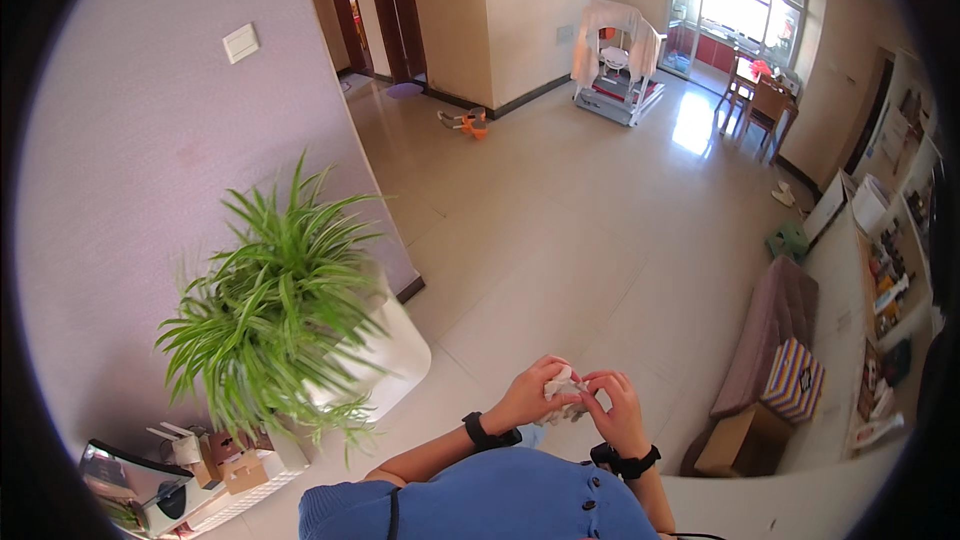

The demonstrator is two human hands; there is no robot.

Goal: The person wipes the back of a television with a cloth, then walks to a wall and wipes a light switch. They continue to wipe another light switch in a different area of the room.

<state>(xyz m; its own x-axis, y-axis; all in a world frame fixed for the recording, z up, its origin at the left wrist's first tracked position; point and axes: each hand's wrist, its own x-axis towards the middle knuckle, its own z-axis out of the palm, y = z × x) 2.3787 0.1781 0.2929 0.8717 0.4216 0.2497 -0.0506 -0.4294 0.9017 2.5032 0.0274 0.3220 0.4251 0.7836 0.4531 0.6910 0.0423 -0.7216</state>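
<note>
My left hand [529,391] grips a crumpled white tissue or cloth [561,384] in front of my blue top. Close beside it, my right hand [615,406] pinches the edge of the same white material between thumb and fingers. Part of the material hangs below the fingers; its exact kind is unclear. Both wrists wear black bands. To the left, a spider plant [285,300] spreads its leaves over a tall white planter [397,352].
A low cabinet [281,469] with a monitor [127,472] stands at lower left. An open cardboard box [742,439], striped box [796,381] and folded cushion [780,322] lie right. Farther off are a treadmill [615,97], an orange item [472,122] and a dining chair [768,105].
</note>
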